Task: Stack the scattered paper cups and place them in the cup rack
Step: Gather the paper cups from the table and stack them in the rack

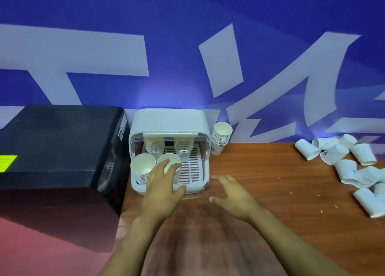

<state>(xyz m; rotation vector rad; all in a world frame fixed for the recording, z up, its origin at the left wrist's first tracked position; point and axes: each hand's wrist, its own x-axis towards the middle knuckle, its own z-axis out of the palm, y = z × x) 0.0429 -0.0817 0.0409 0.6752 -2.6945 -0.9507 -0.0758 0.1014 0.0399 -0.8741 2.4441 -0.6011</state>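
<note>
A white cup rack (168, 120) with its lid raised stands at the back of the wooden table. Inside it are several stacks of white paper cups: two at the front (142, 166) and two at the back (154, 145). My left hand (163, 185) reaches into the rack's front, its straight fingers lying against the right front stack (169, 161). My right hand (233, 194) hovers open above the table just right of the rack and holds nothing. Another stack of cups (220, 138) stands outside, by the rack's right side. Several loose cups (345, 163) lie scattered at the far right.
A large black box (58, 146) with a yellow label sits left of the rack, touching it. A blue and white banner wall runs behind the table. Bare wooden table (270, 171) lies between the rack and the loose cups.
</note>
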